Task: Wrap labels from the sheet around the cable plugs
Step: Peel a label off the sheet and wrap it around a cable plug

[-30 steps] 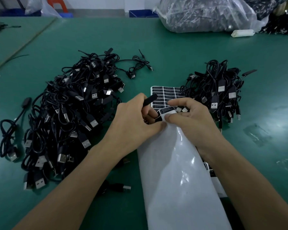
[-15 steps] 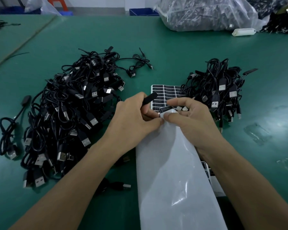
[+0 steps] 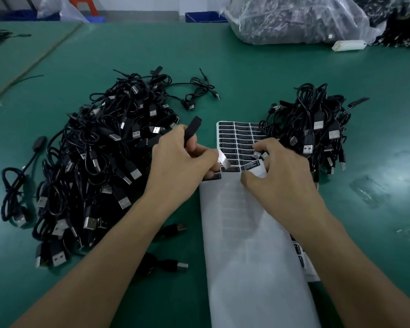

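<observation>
Two cable piles on green counter (image 3: 246, 67): big pile (image 3: 100, 166) left, smaller pile (image 3: 317, 129) right. Label sheet (image 3: 237, 138) lies between them. Left hand (image 3: 175, 169) grips black plug (image 3: 191, 130) near sheet's left edge. Right hand (image 3: 284, 171) pinches curled sheet edge at half-lifted label (image 3: 250, 165).

No text can be read. White print is seen on the black labels (image 3: 237, 142) of the sheet (image 3: 225, 125) in the middle of the tabletop (image 3: 270, 74), but its lines are too small and blurred to be made out. Several white lines are shown on the lifted label (image 3: 251, 165) pinched at the fingertips of the right hand (image 3: 282, 171); none is legible. No marking can be made out on the black plug (image 3: 191, 131) held in the left hand (image 3: 175, 166).
</observation>
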The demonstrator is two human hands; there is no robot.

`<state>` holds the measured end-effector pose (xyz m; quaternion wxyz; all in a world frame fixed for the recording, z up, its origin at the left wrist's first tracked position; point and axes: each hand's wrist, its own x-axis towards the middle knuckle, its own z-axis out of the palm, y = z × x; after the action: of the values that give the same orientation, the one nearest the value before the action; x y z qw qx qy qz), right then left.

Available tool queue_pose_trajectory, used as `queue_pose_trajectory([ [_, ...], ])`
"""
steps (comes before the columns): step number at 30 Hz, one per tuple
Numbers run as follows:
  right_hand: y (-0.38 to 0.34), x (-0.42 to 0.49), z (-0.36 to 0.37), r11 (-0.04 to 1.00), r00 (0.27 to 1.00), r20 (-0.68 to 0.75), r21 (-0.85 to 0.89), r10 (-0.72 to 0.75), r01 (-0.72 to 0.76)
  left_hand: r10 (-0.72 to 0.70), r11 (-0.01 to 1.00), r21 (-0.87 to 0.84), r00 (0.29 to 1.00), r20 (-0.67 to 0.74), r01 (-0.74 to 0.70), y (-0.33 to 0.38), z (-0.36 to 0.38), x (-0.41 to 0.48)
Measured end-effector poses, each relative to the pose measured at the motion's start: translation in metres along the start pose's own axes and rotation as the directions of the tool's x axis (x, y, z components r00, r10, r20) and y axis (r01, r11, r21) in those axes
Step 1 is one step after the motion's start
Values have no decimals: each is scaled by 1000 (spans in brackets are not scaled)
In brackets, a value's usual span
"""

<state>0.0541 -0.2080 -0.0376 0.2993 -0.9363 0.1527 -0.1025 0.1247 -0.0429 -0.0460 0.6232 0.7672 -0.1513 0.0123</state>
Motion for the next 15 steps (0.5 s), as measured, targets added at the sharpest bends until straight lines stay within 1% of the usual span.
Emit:
queue_pose_trajectory([
  [2,-2,-3,0,991,997,-67,-131,-46,37,-6,1000,-7,1000,-4,6,-1,1,0],
  [3,-3,-4,-1,986,991,-107,-156,-82,65,-6,1000,-5,1000,-6,6,-1,1,0],
  [6,-9,-6,0,974,957,-190,-90,-220,206,3,1000,19,1000,-5,-3,1,2,0],
  [9,-16,-8,4,948,931,-176,-59,-320,314,1,999,54,1000,-7,0,5,3,-2],
  [15,-19,-8,9,953,932,-203,-19,-300,302,27,993,118,1000,10,-28,7,7,-4],
])
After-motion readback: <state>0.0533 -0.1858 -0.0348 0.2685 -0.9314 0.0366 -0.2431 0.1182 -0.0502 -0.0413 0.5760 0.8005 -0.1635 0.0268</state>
